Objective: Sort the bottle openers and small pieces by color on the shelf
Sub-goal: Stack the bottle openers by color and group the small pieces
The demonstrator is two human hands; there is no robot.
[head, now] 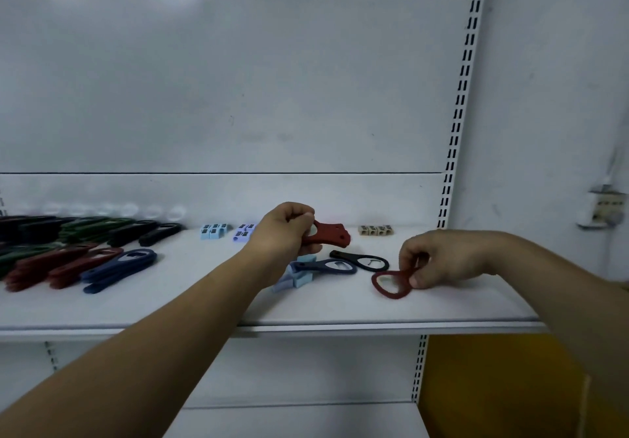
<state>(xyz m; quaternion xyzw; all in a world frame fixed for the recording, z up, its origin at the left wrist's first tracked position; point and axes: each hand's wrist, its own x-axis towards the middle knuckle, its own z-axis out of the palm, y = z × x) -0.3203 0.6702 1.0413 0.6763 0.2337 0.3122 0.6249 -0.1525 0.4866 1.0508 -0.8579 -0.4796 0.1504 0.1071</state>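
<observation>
Head view: colour-sorted opener rows [68, 260] lie at frame left; left grip [284, 229] clamps a red plastic bottle opener [330, 235], right grip [439, 260] pinches a red ring-headed opener [377, 282]; navy plastic opener [323, 266] and black plastic opener [357, 257] await sorting.

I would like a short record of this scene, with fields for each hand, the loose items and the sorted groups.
Left: left hand grips a raised red plastic bottle opener
Right: right hand pinches a second red opener on the white shelf
Loose: dark blue opener, black opener, pale blue loose pieces
Sorted left: rows of openers, black, green, red, blue
Back: light blue pieces, lilac pieces, beige pieces
</observation>
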